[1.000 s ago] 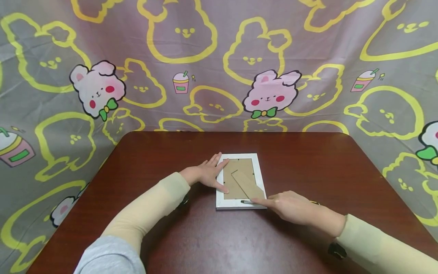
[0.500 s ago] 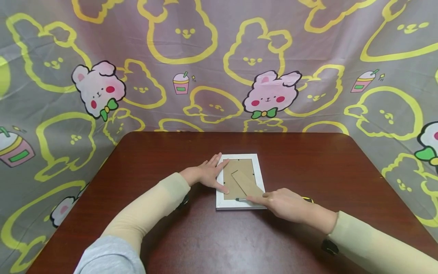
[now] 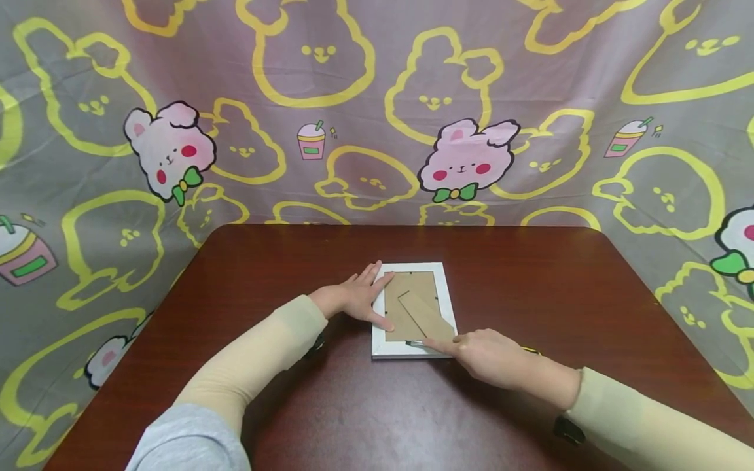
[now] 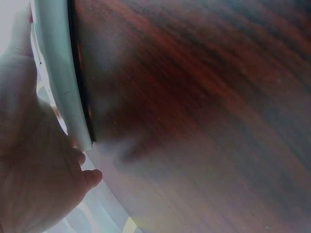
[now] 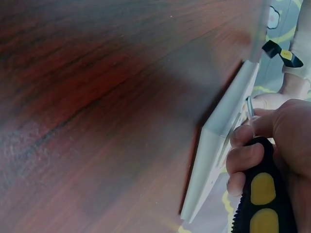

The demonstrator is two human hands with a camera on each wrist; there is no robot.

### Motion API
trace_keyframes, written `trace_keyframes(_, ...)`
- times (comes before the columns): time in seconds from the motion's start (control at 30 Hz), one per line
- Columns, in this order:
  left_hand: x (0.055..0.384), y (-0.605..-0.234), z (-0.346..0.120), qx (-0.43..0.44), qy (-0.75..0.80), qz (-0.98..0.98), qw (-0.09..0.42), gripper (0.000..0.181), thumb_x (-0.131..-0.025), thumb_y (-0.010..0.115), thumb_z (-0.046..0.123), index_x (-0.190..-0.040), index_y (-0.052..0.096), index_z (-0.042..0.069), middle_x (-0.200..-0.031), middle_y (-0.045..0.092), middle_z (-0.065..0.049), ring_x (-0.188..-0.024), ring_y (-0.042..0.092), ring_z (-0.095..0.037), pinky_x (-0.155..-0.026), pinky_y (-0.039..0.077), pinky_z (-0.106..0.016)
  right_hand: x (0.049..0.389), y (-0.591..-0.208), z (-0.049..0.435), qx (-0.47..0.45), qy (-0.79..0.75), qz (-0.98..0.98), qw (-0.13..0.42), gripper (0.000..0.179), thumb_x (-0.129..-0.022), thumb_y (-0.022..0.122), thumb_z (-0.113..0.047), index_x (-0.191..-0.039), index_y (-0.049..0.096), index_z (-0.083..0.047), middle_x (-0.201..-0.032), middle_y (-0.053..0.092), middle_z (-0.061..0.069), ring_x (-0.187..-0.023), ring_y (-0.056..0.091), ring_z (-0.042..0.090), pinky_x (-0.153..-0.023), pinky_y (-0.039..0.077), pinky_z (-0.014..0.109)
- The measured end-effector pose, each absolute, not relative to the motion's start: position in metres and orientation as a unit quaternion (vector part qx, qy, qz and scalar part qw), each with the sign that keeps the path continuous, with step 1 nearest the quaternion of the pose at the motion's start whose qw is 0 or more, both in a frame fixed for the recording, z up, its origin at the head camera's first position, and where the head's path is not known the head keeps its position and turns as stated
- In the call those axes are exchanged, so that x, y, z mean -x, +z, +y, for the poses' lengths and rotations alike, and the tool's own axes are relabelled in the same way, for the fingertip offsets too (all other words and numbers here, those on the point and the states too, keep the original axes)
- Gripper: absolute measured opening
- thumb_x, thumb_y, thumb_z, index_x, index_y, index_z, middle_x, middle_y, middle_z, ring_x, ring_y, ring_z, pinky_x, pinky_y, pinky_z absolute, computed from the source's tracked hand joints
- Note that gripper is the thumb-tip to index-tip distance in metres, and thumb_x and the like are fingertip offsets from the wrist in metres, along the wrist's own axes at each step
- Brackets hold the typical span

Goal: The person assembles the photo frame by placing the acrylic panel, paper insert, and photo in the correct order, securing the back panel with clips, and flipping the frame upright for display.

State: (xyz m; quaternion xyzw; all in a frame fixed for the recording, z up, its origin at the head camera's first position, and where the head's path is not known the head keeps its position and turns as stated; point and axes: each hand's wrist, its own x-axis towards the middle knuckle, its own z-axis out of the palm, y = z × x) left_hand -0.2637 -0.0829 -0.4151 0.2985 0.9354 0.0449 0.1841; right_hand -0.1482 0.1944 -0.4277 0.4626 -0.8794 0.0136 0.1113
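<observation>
A white picture frame (image 3: 446, 294) lies face down on the table, its brown backing board (image 3: 393, 307) and slanted easel stand (image 3: 429, 315) showing. My left hand (image 3: 359, 298) rests on the frame's left side, fingers spread and thumb straight over the backing. In my right hand (image 3: 493, 358) is a screwdriver with a black and yellow handle (image 5: 263, 194), fingers curled round it and forefinger stretched along the metal shaft (image 5: 250, 108). The screwdriver's tip (image 3: 410, 343) is at the backing's near edge, by the frame's bottom rail. Small dark tabs show along the backing's edges.
The dark red-brown wooden table (image 3: 283, 261) extends around the frame on all sides. Behind and beside it hangs a grey-pink curtain (image 3: 365, 85) printed with yellow outlines and rabbits. A dark band is on each wrist.
My right hand has shifted slightly left and the screwdriver's tip has moved left along the near rail, then stayed about there. The left hand and the frame hold still.
</observation>
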Motion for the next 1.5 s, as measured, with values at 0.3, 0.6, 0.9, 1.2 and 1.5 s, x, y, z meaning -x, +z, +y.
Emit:
trace_keyframes(0.3, 0.266, -0.417, -0.082, -0.295, 0.04, 0.936, 0.188, 0.119, -0.075, 0.065, 0.073, -0.157, -0.003, 0.018, -0.159, -0.017, -0.015, -0.146, -0.013, -0.027, -0.115, 0.008, -0.049, 0.154, -0.427, 0.194, -0.476, 0.012, -0.872, 0.117, 0.067, -0.072, 0.066, 0.008, -0.132, 0.062, -0.023, -0.057, 0.047, -0.007, -0.042, 0.035, 0.008, -0.039, 0.038, 0.027)
trace_keyframes(0.6, 0.266, -0.419, -0.083, -0.296, 0.048, 0.935, 0.188, 0.121, -0.074, 0.067, 0.073, -0.157, -0.002, 0.019, -0.159, -0.017, -0.015, -0.146, -0.014, -0.026, -0.115, 0.008, -0.05, 0.16, -0.43, 0.196, -0.459, 0.08, -0.883, 0.056, 0.058, -0.082, 0.06, 0.007, -0.131, 0.064, -0.023, -0.055, 0.051, -0.004, -0.047, 0.043, 0.007, -0.041, 0.04, 0.028)
trace_keyframes(0.9, 0.266, -0.417, -0.084, -0.303, 0.049, 0.935, 0.177, 0.119, -0.074, 0.067, 0.071, -0.157, 0.0, 0.018, -0.159, -0.016, -0.016, -0.146, -0.012, -0.027, -0.115, 0.009, -0.05, 0.163, -0.431, 0.197, -0.464, 0.109, -0.878, 0.054, 0.052, -0.086, 0.06, 0.004, -0.13, 0.064, -0.023, -0.055, 0.05, -0.007, -0.048, 0.044, 0.007, -0.043, 0.04, 0.028)
trace_keyframes(1.2, 0.266, -0.418, -0.084, -0.303, 0.044, 0.936, 0.175, 0.119, -0.074, 0.066, 0.072, -0.157, 0.0, 0.018, -0.159, -0.016, -0.016, -0.146, -0.012, -0.027, -0.114, 0.009, -0.05, 0.16, -0.437, 0.2, -0.472, 0.081, -0.874, 0.086, 0.054, -0.085, 0.062, 0.002, -0.133, 0.062, -0.023, -0.064, 0.06, -0.006, -0.053, 0.053, 0.009, -0.044, 0.043, 0.027)
trace_keyframes(1.5, 0.265, -0.417, -0.083, -0.302, 0.049, 0.935, 0.178, 0.119, -0.075, 0.066, 0.072, -0.157, 0.0, 0.018, -0.159, -0.015, -0.016, -0.146, -0.011, -0.028, -0.114, 0.009, -0.051, 0.157, -0.441, 0.199, -0.473, 0.067, -0.871, 0.113, 0.061, -0.079, 0.063, 0.006, -0.133, 0.062, -0.022, -0.065, 0.059, -0.005, -0.047, 0.048, 0.008, -0.041, 0.041, 0.026)
